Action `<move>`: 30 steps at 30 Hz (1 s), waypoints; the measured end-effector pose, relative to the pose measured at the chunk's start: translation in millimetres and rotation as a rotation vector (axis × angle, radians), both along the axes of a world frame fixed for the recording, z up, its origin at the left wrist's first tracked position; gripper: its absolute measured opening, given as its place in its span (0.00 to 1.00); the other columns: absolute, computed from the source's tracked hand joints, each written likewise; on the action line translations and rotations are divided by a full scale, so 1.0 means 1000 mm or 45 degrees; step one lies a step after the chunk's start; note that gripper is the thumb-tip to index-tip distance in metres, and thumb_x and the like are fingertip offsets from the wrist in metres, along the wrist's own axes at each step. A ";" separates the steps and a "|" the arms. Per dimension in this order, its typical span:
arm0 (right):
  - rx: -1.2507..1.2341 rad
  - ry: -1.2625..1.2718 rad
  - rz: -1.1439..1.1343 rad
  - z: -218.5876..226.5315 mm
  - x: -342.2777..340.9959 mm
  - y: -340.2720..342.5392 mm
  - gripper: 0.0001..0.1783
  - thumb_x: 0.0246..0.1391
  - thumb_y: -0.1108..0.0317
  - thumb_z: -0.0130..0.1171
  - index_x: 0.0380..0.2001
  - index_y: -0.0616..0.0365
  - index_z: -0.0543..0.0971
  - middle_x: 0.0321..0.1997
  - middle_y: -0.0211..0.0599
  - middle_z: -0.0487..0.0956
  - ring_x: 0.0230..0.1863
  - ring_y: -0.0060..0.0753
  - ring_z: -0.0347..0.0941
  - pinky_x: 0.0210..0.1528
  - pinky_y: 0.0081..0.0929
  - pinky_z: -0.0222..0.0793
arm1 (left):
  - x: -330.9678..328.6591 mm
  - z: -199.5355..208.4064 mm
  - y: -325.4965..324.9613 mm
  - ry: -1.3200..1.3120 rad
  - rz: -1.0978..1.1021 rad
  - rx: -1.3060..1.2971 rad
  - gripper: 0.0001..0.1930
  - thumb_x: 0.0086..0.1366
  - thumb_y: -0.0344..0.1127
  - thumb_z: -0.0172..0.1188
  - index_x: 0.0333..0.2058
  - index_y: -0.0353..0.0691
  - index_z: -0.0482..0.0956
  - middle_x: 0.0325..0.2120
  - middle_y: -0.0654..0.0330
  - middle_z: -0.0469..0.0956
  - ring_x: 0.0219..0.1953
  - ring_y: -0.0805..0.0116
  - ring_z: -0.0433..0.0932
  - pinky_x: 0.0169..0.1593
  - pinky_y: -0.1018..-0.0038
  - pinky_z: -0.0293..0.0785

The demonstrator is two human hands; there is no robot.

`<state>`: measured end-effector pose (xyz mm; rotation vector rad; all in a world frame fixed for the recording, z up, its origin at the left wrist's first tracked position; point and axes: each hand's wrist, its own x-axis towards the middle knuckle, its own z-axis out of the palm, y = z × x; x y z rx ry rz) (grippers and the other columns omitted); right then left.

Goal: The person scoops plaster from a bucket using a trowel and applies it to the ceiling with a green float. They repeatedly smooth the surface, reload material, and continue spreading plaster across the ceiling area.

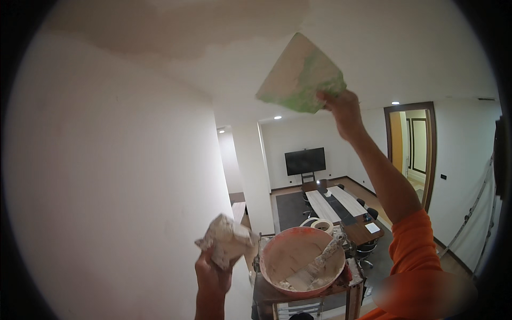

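Observation:
My right hand [339, 106] is raised high and grips a green spreader [301, 72]. Its broad blade is smeared with beige plaster and is held up by the ceiling [229, 69]; I cannot tell whether it touches. Lower down, my left hand [213, 269] is closed around a plaster-caked, whitish-grey object [226, 240] with ragged edges, whose kind I cannot make out. To the right of that hand stands a red tub [274, 256] of beige plaster. A plaster-covered putty knife [314, 265] lies in the tub, handle toward its upper right rim.
A brownish patch [176, 26] spreads over the ceiling. The white wall [106, 176] rises close on my left. Under the tub is a stand [352, 304], with rolls of tape [322, 225] behind. Below are a long table [356, 233], a screen [305, 161] and a ladder [472, 208].

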<state>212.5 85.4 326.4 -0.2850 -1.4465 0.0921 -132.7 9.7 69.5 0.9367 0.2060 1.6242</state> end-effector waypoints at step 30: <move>-0.391 -0.843 -0.454 -0.256 -0.096 0.219 0.14 0.63 0.60 0.55 0.49 0.48 0.79 0.42 0.36 0.81 0.43 0.30 0.79 0.48 0.27 0.75 | -0.085 -0.147 0.220 -0.117 -0.010 0.033 0.20 0.69 0.36 0.49 0.54 0.29 0.67 0.47 0.48 0.77 0.48 0.57 0.81 0.49 0.62 0.83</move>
